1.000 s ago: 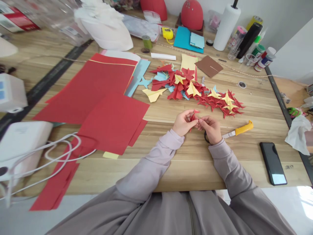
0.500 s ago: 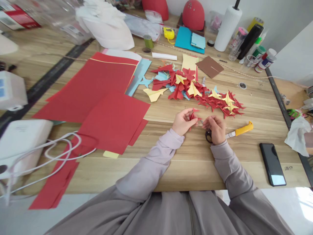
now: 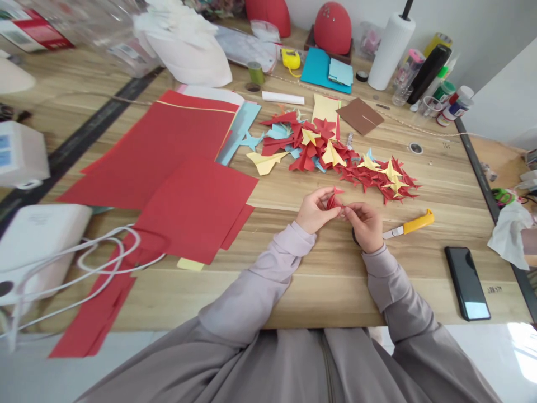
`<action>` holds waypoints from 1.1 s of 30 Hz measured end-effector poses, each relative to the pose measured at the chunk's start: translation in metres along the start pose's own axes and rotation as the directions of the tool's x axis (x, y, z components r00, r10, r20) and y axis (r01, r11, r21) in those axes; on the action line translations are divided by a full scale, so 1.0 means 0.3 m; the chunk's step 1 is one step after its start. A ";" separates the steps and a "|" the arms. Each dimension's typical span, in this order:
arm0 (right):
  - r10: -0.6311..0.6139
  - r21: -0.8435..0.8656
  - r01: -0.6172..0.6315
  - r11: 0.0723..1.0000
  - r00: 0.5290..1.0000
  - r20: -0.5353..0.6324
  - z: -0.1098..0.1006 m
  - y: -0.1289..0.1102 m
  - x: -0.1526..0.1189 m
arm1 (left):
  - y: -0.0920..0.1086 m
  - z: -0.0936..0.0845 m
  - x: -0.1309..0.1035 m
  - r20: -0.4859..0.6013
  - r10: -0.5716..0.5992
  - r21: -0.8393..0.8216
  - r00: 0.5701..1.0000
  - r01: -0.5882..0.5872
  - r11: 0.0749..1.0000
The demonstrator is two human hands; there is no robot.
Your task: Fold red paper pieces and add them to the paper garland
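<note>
A small red folded-paper figure (image 3: 333, 200) with pointed tips is held above the table, between my two hands. My left hand (image 3: 314, 210) is closed on its left side, thumb in front. The thumb and fingers of my right hand (image 3: 366, 225) pinch a pointed end at its lower right. Partly hidden behind the right hand is a black loop (image 3: 354, 236), perhaps a scissors handle. A yellow-handled utility knife (image 3: 413, 224) lies to the right of that hand. Beyond both hands spreads a pile of red, yellow and blue folded-paper figures (image 3: 308, 148).
Red paper sheets (image 3: 197, 207) and a white device with looped cables (image 3: 46, 240) cover the left side. A black phone (image 3: 467, 282) lies at the front right. Brown paper (image 3: 361, 116), a yellow tape measure (image 3: 290, 59) and bottles (image 3: 444, 89) stand farther back.
My right hand has moved slightly left and up to the red paper figure, and its fingertips now pinch the end. The black loop is more hidden. My left hand has kept its hold.
</note>
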State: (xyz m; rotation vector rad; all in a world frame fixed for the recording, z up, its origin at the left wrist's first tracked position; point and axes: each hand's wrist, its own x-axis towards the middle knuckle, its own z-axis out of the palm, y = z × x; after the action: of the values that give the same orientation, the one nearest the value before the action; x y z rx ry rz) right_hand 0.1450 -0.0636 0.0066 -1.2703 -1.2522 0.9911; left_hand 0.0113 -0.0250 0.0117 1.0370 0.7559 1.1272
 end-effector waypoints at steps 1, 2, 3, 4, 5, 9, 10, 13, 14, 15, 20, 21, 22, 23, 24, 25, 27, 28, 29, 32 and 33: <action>-0.003 -0.001 0.003 1.000 1.000 0.009 0.001 -0.003 -0.001 | 0.002 0.001 -0.001 0.006 -0.005 0.012 1.000 0.004 1.000; 0.001 0.005 -0.001 1.000 1.000 0.022 0.002 -0.006 -0.002 | 0.004 0.001 -0.002 0.013 -0.013 0.021 1.000 0.013 1.000; 0.009 0.014 -0.010 1.000 0.999 0.034 0.002 -0.009 -0.002 | 0.006 0.002 -0.003 0.022 -0.026 0.024 0.999 0.025 0.999; 0.019 0.023 -0.020 1.000 0.999 0.045 0.002 -0.011 -0.002 | 0.007 0.002 -0.004 0.033 -0.039 0.022 0.999 0.038 0.999; 0.027 0.030 -0.029 0.999 0.998 0.053 0.002 -0.013 -0.002 | 0.009 0.003 -0.006 0.040 -0.049 0.016 0.998 0.049 0.999; 0.022 0.025 -0.024 0.999 0.998 0.059 0.000 -0.005 -0.002 | 0.009 0.002 -0.007 0.044 -0.062 -0.008 0.997 0.062 0.998; 0.022 0.021 -0.023 0.999 0.998 0.055 -0.001 0.000 -0.002 | 0.008 0.002 -0.007 0.040 -0.065 -0.012 0.997 0.065 0.998; 0.039 0.033 -0.040 0.999 0.998 0.041 -0.003 0.012 -0.001 | 0.004 0.001 -0.005 0.030 -0.081 -0.023 0.996 0.081 0.996; 0.046 0.042 -0.048 0.998 0.998 0.039 -0.004 0.015 -0.001 | 0.003 0.002 -0.004 0.027 -0.086 -0.027 0.996 0.087 0.996; 0.052 0.050 -0.053 0.997 0.998 0.039 -0.004 0.016 -0.001 | 0.002 0.002 -0.004 0.026 -0.091 -0.029 0.996 0.091 0.995; 0.023 -0.032 -0.023 0.999 1.000 0.006 -0.003 0.012 -0.004 | -0.001 0.005 -0.004 0.024 -0.094 -0.035 0.995 0.095 0.995; 0.003 -0.080 -0.004 0.997 1.000 -0.011 -0.003 0.011 -0.006 | -0.001 0.005 -0.005 0.023 -0.096 -0.041 0.995 0.097 0.994; -0.021 -0.135 0.018 0.991 0.999 -0.027 -0.004 0.009 -0.008 | 0.000 0.005 -0.005 0.023 -0.099 -0.047 0.995 0.100 0.994; -0.050 -0.192 0.041 0.981 0.998 -0.040 -0.005 0.009 -0.009 | 0.001 0.005 -0.006 0.025 -0.103 -0.051 0.994 0.104 0.993; -0.084 -0.247 0.069 0.967 0.995 -0.048 -0.006 0.008 -0.011 | 0.001 0.005 -0.006 0.026 -0.107 -0.053 0.994 0.108 0.993; -0.123 -0.302 0.103 0.948 0.991 -0.049 -0.007 0.007 -0.012 | 0.002 0.005 -0.005 0.026 -0.112 -0.055 0.993 0.114 0.992; -0.226 -0.413 0.194 0.890 0.974 -0.030 -0.009 0.007 -0.013 | 0.000 0.004 -0.004 0.023 -0.124 -0.060 0.992 0.125 0.990; -0.288 -0.465 0.249 0.849 0.957 -0.013 -0.009 0.006 -0.012 | -0.003 0.004 -0.003 0.018 -0.130 -0.068 0.991 0.131 0.989; -0.354 -0.514 0.307 0.801 0.935 0.007 -0.011 0.006 -0.012 | -0.006 0.004 -0.001 0.013 -0.139 -0.079 0.990 0.139 0.987; -0.522 -0.614 0.456 0.644 0.849 0.083 -0.016 0.009 -0.007 | -0.017 0.006 0.004 -0.012 -0.176 -0.125 0.984 0.174 0.977; -0.559 -0.636 0.493 0.593 0.821 0.115 -0.019 0.011 -0.005 | -0.021 0.007 0.005 -0.020 -0.192 -0.141 0.981 0.187 0.972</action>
State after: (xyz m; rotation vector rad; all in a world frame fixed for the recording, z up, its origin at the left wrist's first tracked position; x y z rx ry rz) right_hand 0.1507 -0.0656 0.0038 -1.2883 -1.8406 0.0267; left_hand 0.0157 -0.0246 0.0067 0.8136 0.7750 1.0193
